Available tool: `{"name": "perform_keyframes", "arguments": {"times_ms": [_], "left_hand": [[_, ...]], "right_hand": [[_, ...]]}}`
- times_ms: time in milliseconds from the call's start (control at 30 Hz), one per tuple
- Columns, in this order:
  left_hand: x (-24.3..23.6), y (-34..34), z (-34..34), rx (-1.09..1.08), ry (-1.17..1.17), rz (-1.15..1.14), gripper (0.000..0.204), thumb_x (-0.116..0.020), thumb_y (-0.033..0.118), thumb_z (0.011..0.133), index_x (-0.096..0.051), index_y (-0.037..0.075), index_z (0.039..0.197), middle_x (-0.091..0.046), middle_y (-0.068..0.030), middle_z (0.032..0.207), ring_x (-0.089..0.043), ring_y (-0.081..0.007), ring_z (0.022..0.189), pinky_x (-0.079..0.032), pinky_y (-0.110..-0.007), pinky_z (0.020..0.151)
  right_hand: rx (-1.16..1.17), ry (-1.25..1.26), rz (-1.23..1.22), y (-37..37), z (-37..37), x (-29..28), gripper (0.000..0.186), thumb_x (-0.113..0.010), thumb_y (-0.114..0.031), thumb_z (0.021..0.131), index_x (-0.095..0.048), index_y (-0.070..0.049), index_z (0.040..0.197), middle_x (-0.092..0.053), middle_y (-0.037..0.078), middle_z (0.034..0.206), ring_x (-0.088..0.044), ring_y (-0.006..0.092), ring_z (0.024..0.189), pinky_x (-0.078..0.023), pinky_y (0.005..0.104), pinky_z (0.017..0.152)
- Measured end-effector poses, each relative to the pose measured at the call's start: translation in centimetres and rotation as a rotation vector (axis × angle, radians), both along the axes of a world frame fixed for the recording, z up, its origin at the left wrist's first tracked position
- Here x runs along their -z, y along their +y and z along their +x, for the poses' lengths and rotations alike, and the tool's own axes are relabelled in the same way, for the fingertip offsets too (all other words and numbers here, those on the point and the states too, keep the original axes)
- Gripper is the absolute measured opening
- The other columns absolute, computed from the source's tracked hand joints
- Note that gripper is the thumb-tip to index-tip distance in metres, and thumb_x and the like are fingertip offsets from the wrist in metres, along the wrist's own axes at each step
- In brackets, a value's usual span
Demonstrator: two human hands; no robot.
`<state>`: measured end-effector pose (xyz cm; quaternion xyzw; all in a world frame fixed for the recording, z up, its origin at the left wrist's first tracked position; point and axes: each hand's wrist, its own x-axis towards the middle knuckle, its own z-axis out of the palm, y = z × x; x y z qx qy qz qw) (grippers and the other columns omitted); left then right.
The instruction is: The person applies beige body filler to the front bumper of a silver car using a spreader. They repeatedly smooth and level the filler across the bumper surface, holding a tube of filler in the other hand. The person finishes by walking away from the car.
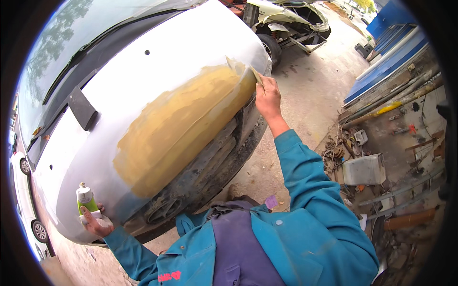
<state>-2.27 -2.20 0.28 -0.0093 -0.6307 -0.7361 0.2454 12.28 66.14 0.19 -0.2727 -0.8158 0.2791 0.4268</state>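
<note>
A white car hood [162,43] fills the middle, with a broad, uneven tan patch of filler [167,128] along its front edge. My left hand [95,221] holds a white and green tube [85,195] at the hood's lower left corner. My right hand [267,100] pinches a thin, flat spreader [255,75] at the right end of the filler, near the hood's corner. A dark flat block [82,107] lies on the hood near the windshield.
Below the hood is the dirty dark front bumper [162,209]. A dismantled car [296,26] stands at upper right, a white car [28,209] at far left. Along the right are blue panels [381,57], pipes [391,105], a plastic jerrycan [362,169] and scattered parts on concrete [305,86].
</note>
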Motion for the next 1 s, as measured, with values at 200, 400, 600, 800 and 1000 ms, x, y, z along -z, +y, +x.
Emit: {"name": "perform_keyframes", "arguments": {"times_ms": [200,400,600,800,1000], "left_hand": [[0.2,-0.1,0.1,0.011,-0.007,-0.002,0.057,-0.080,0.042,0.115,-0.070,-0.008,0.140,-0.081,-0.0200,0.105,-0.074,-0.0236,0.078,-0.055,-0.035,0.066],[-2.0,2.0,1.4,0.158,0.032,0.094,0.054,-0.068,0.043,0.122,-0.069,-0.006,0.147,-0.084,-0.0239,0.129,-0.072,-0.0210,0.078,-0.054,-0.031,0.066],[-4.2,11.3,10.4,0.253,-0.140,0.117,0.055,-0.068,0.044,0.121,-0.066,-0.004,0.147,-0.082,-0.0292,0.122,-0.073,-0.0243,0.071,-0.057,-0.034,0.059],[-6.2,22.8,15.6,0.782,-0.309,0.031,0.061,-0.073,0.040,0.118,-0.071,-0.015,0.143,-0.084,-0.0244,0.104,-0.078,-0.0263,0.070,-0.063,-0.037,0.061],[-7.1,24.3,16.1,0.813,-0.311,-0.041,0.058,-0.076,0.037,0.117,-0.073,-0.014,0.146,-0.085,-0.0222,0.109,-0.081,-0.0253,0.076,-0.066,-0.037,0.067]], "right_hand": [[-0.079,-0.029,0.042,-6.5,2.0,1.8,0.040,-0.069,-0.007,0.114,-0.077,-0.006,0.154,-0.074,0.015,0.138,-0.071,0.0347,0.131,-0.057,0.0433,0.115],[-0.299,0.156,-0.598,-9.9,7.1,-0.3,0.033,-0.063,-0.002,0.116,-0.077,0.001,0.146,-0.081,0.006,0.140,-0.076,0.0178,0.126,-0.059,0.0355,0.110],[-0.522,0.463,-1.251,-13.2,9.8,-3.8,0.034,-0.062,-0.007,0.119,-0.074,0.006,0.148,-0.082,0.011,0.137,-0.080,0.0170,0.120,-0.064,0.0345,0.105],[-0.719,0.402,-1.317,-17.2,10.3,-6.4,0.036,-0.064,-0.005,0.118,-0.072,0.006,0.151,-0.082,0.010,0.138,-0.079,0.0169,0.120,-0.063,0.0339,0.106],[-0.643,0.298,-1.025,-16.2,10.9,-5.0,0.032,-0.068,-0.001,0.115,-0.077,0.005,0.145,-0.084,0.009,0.133,-0.076,0.0132,0.118,-0.063,0.0324,0.103]]}}
